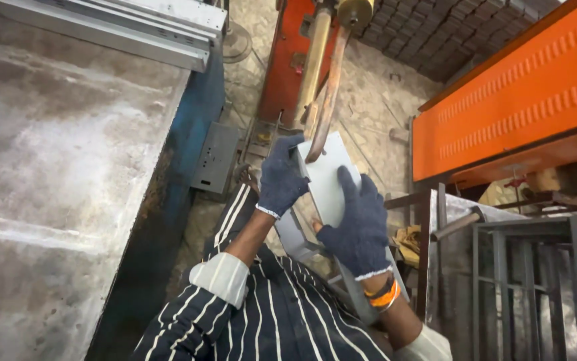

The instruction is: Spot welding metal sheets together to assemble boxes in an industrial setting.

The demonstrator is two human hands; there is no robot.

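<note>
Grey sheet-metal part (325,184) gripped by both gloved hands, left hand (280,177) nearer copper welder arm (325,100), right hand (356,224) below.

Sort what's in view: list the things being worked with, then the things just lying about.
In use: left hand, right hand, grey metal panel, curved copper arm.

Lying about: orange cover, steel table, metal channels, grey racks.

We look from a single camera worn on the head, tilted steeply down along our striped sleeves (248,314) toward the workshop floor (375,100). It sits close above the gloved hands, with a metal table (54,187) filling the left.
</note>
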